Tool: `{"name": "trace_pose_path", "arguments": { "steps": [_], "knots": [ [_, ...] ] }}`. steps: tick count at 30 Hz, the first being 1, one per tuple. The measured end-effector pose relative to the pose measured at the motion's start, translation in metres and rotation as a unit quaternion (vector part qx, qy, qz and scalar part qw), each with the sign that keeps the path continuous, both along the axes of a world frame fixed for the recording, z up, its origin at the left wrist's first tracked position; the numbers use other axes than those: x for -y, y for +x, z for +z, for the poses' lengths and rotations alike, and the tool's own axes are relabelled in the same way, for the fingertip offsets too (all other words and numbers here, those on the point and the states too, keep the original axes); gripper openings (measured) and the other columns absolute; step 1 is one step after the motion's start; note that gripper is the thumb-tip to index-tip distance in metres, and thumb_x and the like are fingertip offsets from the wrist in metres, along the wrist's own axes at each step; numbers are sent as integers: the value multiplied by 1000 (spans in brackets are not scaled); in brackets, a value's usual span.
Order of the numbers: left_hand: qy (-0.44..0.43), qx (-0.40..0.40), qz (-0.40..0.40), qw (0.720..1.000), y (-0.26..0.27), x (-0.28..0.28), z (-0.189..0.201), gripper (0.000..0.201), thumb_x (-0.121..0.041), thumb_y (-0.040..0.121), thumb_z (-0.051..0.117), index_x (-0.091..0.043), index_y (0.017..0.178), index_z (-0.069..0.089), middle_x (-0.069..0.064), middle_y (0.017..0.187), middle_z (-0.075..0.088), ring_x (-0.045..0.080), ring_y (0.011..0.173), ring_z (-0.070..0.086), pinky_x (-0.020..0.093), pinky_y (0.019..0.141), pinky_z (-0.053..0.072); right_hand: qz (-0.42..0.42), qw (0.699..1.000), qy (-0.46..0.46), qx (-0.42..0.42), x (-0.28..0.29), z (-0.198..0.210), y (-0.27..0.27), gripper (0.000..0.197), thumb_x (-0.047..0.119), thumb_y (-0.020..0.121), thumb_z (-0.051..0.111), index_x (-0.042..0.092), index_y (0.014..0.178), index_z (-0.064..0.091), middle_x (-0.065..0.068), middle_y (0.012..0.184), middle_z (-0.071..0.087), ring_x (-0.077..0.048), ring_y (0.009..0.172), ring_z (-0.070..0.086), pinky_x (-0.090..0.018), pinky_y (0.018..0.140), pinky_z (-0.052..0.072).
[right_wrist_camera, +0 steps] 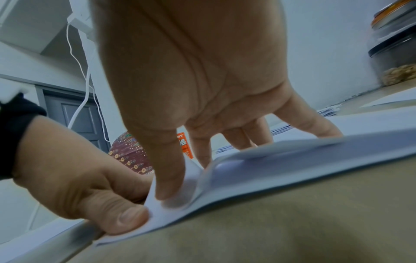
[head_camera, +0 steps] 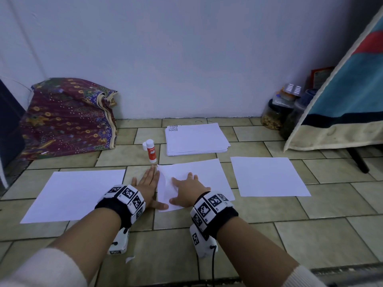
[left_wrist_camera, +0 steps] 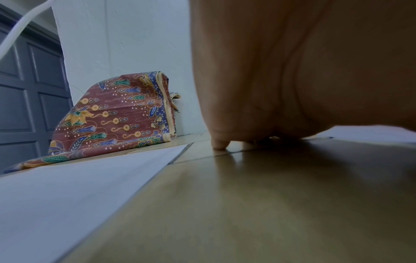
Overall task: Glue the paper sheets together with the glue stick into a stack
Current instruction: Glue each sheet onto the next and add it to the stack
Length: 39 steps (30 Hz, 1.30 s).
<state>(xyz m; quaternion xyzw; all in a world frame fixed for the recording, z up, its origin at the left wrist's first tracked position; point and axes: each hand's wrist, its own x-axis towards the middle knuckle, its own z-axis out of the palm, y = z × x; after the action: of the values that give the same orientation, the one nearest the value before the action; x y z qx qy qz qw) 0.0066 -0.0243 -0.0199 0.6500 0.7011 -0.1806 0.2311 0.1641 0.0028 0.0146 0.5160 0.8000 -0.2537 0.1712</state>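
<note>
Beige tiled floor (head_camera: 207, 241) under a pale wall. Three loose white paper sheets lie in a row; on the middle white sheet (head_camera: 205, 172) the right hand (head_camera: 186, 190) presses with splayed fingers while the left hand (head_camera: 148, 184) lies flat at its curled left edge, thumb touching the corner. The upright orange-and-white glue stick (head_camera: 150, 151) stands just beyond the left fingertips, nearer that hand.

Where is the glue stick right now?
In the head view the glue stick stands upright on the floor tiles, untouched, just left of the paper pile by the wall and just beyond the left hand.
</note>
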Motion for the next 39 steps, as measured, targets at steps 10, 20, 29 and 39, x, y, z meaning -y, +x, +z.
{"name": "trace_pose_path", "arguments": {
  "steps": [10, 20, 29, 39],
  "knots": [
    [3, 12, 10, 1000, 2, 1, 4, 119, -61, 83, 59, -5, 148, -23, 7, 156, -30, 19, 145, -23, 52, 118, -1, -19, 1000, -2, 3, -1, -3, -7, 79, 51, 90, 55, 34, 152, 9, -16, 159, -8, -35, 146, -6, -72, 106, 19],
    [7, 19, 7, 1000, 1, 1, 4, 121, -64, 81, 59, -5, 148, -24, 7, 156, -31, 20, 145, -23, 52, 117, -2, -34, 999, 1, -20, -12, -14, -7, 67, 61, 93, 39, 30, 150, 22, -20, 158, 6, -38, 145, 7, -65, 109, 23],
    [6, 19, -13, 1000, -5, 0, 3, 141, -63, 65, 76, -10, 148, -27, 3, 155, -31, 17, 144, -26, 50, 117, -4, -65, 996, 45, -35, -31, -40, -19, 45, 42, 93, 50, 25, 135, 51, -5, 134, 50, -28, 125, 44, -54, 101, 39],
    [10, 41, -10, 999, -8, -1, 6, 136, -63, 68, 73, -13, 149, -24, 2, 156, -29, 16, 145, -23, 50, 117, -2, -52, 997, 43, -22, -30, -42, -22, 74, 58, 79, 63, 24, 141, 43, -9, 139, 46, -32, 131, 38, -57, 102, 38]
  ]
}}
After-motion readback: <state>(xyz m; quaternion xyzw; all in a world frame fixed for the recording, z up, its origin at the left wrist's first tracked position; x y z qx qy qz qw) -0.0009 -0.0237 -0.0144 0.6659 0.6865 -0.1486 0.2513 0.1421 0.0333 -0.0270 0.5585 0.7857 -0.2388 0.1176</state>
